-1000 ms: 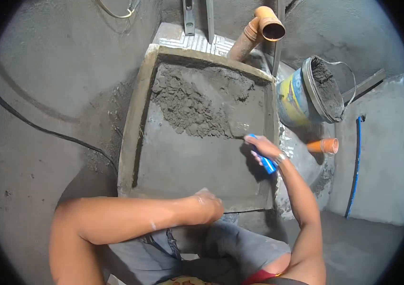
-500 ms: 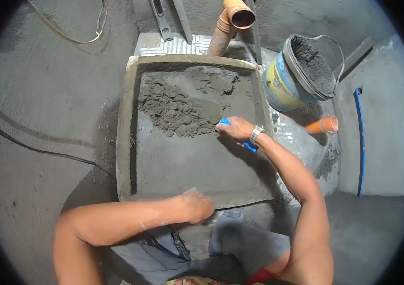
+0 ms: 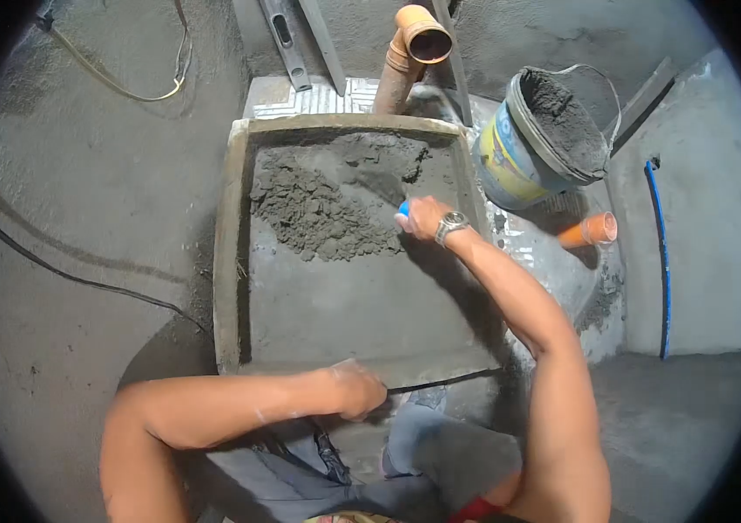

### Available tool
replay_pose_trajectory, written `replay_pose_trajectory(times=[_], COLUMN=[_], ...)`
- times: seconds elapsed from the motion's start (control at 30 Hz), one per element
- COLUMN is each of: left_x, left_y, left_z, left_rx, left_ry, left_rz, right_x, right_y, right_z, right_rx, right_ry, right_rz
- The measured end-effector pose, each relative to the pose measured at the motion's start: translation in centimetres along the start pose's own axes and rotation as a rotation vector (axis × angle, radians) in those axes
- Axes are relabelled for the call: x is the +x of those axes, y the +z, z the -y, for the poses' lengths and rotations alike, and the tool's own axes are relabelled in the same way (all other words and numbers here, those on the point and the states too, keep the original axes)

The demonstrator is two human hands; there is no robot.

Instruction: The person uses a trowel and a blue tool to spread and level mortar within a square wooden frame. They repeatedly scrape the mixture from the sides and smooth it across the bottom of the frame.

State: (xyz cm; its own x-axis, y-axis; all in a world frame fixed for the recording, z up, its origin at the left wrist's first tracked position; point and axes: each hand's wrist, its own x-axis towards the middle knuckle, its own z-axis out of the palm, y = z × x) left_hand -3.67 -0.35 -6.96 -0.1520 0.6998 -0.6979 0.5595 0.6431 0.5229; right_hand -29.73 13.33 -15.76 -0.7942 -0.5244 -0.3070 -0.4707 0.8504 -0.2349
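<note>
My right hand, with a metal watch at its wrist, is closed around the blue handle of a trowel. The trowel's grey blade is smeared by motion, over the right side of a heap of crumbly mortar. This heap lies in a shallow square basin with raised, mortar-coated edges. Over the basin's front edge, my left hand is curled into a fist; its fingertips are hidden, so what it grips, if anything, does not show.
Behind the basin stand an orange pipe elbow and a spirit level. At the right are a bucket of mortar and an orange pipe stub. A blue pipe and a black cable run along the walls.
My right hand has moved slightly up, and the trowel blade now lies farther back over the heap's upper right. My left hand stays at the front edge. The view has shifted slightly.
</note>
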Motion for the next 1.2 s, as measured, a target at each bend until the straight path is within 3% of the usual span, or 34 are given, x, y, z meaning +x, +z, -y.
replay_pose_trajectory(times=[0.1, 0.13, 0.17, 0.27, 0.37, 0.43, 0.53, 0.63, 0.77, 0.87, 0.93, 1.03, 1.07, 1.2], left_x=[-0.4, -0.8, -1.2, -1.3, -1.4, -0.7, -0.2, -0.7, -0.9, -1.0, -0.9, -0.7, -0.7, -2.2], left_y=[0.3, -0.1, -0.2, -0.5, -0.9, -0.8, 0.0, 0.1, 0.1, -0.1, 0.4, 0.7, 0.4, -0.2], left_z=[0.3, 0.4, 0.6, 1.2, 1.0, 0.6, 0.5, 0.5, 0.8, 0.6, 0.8, 0.7, 0.7, 0.9], left_rx=[-0.032, -0.032, -0.036, -0.051, -0.071, -0.041, -0.008, -0.008, -0.048, -0.045, -0.057, -0.072, -0.068, -0.028], left_ry=[0.019, 0.030, 0.039, 0.024, 0.031, 0.004, 0.001, -0.007, 0.040, 0.021, 0.050, 0.049, 0.032, 0.084], left_rz=[-0.039, -0.097, -0.156, -0.235, -0.220, -0.124, -0.056, -0.100, -0.254, -0.196, -0.221, -0.179, -0.162, -0.252], right_x=[-3.2, -4.0, -4.8, -5.0, 0.8, 3.7, 4.3, 1.7, 0.7, 0.6, 2.1, 3.4, 2.7, 3.1], right_y=[0.7, 1.6, 1.3, -0.8, 0.0, -1.0, 0.4, -0.8, -0.8, -3.1, -2.8, 1.3, 0.8, -0.7], right_z=[0.5, -0.5, -1.0, -0.5, -0.5, 3.2, 4.0, 5.0, 2.0, 2.4, 2.3, 0.2, 0.4, -0.1], right_rx=[0.177, 0.288, 0.562, 0.881, 0.963, 0.814, -0.043, -0.012, -0.042, -0.096, -0.087, 0.076, -0.111, -0.117], right_ry=[-0.056, 0.008, 0.087, 0.484, 0.266, 0.380, -0.170, -0.140, -0.030, 0.088, 0.083, 0.028, -0.031, -0.037], right_rz=[0.149, 0.139, 0.279, 0.401, 0.452, 0.361, -0.111, 0.087, 0.006, -0.126, -0.152, -0.002, 0.029, -0.023])
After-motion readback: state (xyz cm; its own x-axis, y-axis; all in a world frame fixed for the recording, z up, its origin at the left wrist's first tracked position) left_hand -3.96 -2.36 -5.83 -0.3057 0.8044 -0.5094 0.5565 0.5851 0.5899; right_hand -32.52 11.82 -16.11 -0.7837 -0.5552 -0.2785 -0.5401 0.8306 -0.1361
